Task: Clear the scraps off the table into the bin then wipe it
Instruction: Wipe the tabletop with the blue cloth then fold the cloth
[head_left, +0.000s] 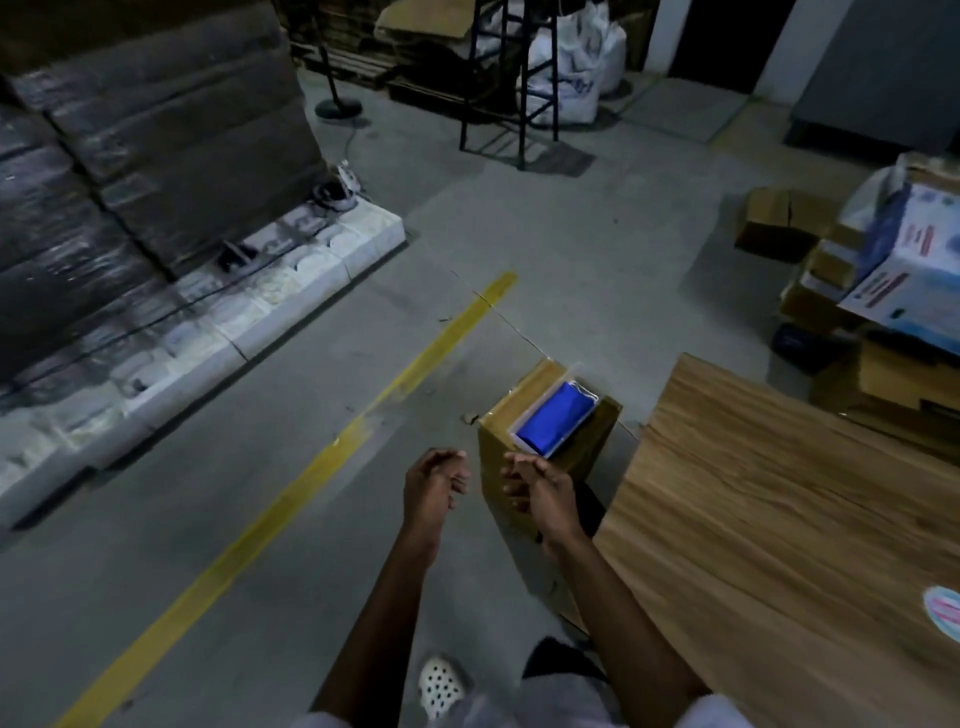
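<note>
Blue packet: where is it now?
Head view, right of centre: the blue packet lies atop the cardboard box, left of the wooden table, just beyond the right hand.

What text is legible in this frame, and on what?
No text here can be read.
On the printed carton: red and blue print, too blurred.
On the white sacks: blue marking, too blurred.
On the sticker on the wooden table: too blurred.
</note>
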